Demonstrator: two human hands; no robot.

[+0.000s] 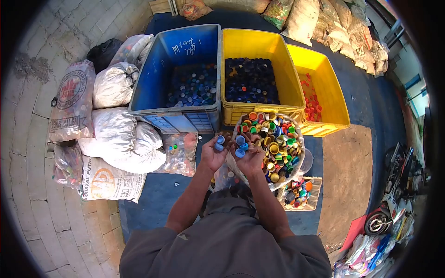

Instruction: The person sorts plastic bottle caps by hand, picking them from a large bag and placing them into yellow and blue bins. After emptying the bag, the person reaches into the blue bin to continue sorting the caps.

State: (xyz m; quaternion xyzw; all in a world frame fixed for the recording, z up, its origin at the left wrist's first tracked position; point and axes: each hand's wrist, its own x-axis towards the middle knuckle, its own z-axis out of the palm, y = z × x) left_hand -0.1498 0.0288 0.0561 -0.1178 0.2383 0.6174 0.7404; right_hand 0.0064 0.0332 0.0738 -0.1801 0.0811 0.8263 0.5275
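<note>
My left hand [213, 155] is closed around light blue bottle caps [219, 142] near its fingertips. Beside it, my right hand [251, 158] holds more blue bottle caps [240, 147] in its curled fingers. Both hands are close together, palms partly up, in front of the bins. Just right of them, a round sack with a pale rim [302, 143] is heaped with mixed bottle caps [273, 147] in red, yellow, green, white and blue. My right hand overlaps the near left side of this heap.
Ahead stand a blue bin [148, 88] with blue and clear caps, a yellow bin [257, 41] with dark caps and another yellow bin [336, 99] with red caps. A crate [317, 194] of caps sits right. White sacks [111, 127] line the left; a motorcycle [378, 222] stands right.
</note>
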